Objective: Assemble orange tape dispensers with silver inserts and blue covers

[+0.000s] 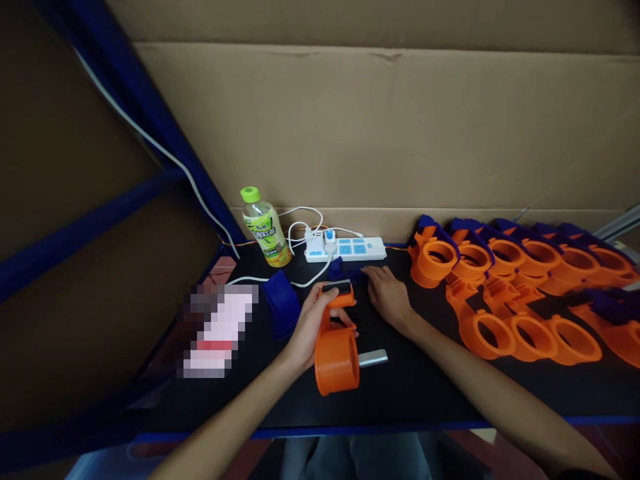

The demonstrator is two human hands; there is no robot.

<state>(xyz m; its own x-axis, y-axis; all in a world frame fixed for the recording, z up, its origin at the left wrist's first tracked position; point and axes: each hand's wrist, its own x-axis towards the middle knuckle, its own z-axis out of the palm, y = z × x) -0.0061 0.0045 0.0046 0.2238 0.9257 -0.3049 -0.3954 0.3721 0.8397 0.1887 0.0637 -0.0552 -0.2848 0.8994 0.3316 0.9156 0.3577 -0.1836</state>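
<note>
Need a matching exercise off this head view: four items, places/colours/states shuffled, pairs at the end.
Items:
1. Bottle
2. Power strip
3. Left hand
4. Small flat strip

Descriptions:
A. Gripping an orange part with a round ring
B. Silver, to the right of that ring
C. Standing, with a light-green cap
D. White and blue, with plugs in it

Pairs: 1-C, 2-D, 3-A, 4-B

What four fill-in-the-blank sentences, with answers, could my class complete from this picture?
1. The left hand holds a holder coloured mainly ____.
2. The bottle has a cap coloured ____.
3. The bottle stands to the ____ of the power strip.
4. The tabletop is ____.
Answers: orange; green; left; black.
</note>
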